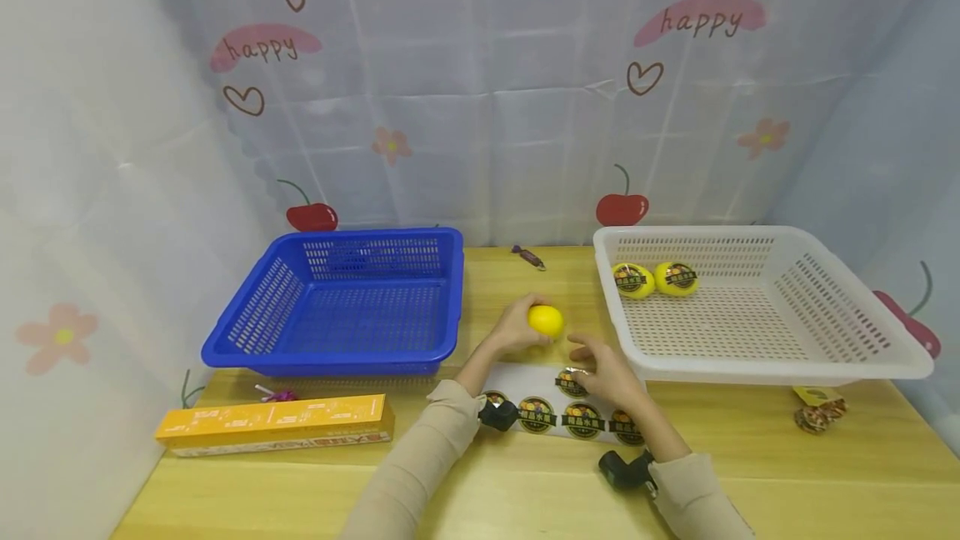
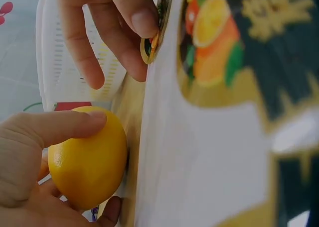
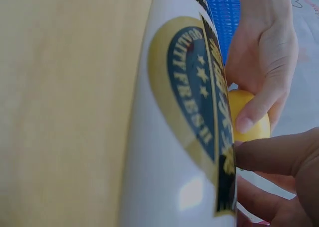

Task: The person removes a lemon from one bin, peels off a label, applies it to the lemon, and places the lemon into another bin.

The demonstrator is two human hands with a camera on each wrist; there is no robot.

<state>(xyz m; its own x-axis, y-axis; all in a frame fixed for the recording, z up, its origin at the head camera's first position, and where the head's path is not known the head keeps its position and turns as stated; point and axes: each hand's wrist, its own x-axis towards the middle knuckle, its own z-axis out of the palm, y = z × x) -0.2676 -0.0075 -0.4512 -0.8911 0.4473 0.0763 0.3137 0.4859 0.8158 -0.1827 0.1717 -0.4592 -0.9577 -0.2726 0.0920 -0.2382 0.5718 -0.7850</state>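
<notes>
My left hand (image 1: 517, 327) holds a yellow lemon (image 1: 546, 322) just above the table, its thumb lying across the fruit in the left wrist view. Below it lies a white sheet of round fruit stickers (image 1: 536, 413), dark with gold rims. At the sheet's far edge, my right hand (image 1: 606, 369) pinches one sticker (image 2: 149, 49), whose edge is lifted from the backing. Part of that sticker hides behind the fingers. Two lemons (image 1: 677, 279) bearing the same stickers lie in the white basket (image 1: 757, 369), at its far left corner.
A blue basket (image 1: 330, 357) stands at the left, with an orange box (image 1: 277, 423) in front of it. Beside that box lies a purple-wrapped lollipop (image 1: 279, 395). A wrapped candy (image 1: 528, 257) lies at the back, and another wrapped item (image 1: 820, 408) in front of the white basket.
</notes>
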